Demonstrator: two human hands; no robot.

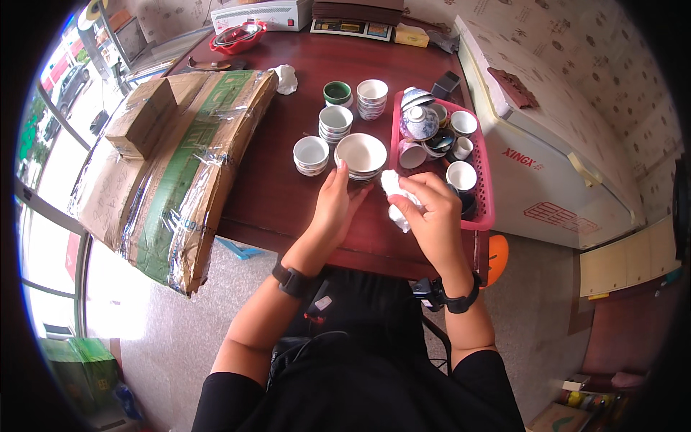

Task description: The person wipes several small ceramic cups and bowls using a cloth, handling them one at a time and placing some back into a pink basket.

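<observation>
My left hand cups the near side of a stack of wider white bowls, thumb at the rim and fingers below. In my right hand is a crumpled white cloth or paper wipe, pinched between thumb and fingers. Small stacked cups surround the bowls: a white stack to the left, another white stack behind, a patterned stack and a green-lined cup farther back. A pink plastic basket, right of the bowls, holds jumbled cups and a blue-and-white bowl.
A large taped cardboard package covers the left of the dark red table, with a small carton on top. Crumpled white paper, a red bowl and a scale lie farther back. A white chest freezer stands right.
</observation>
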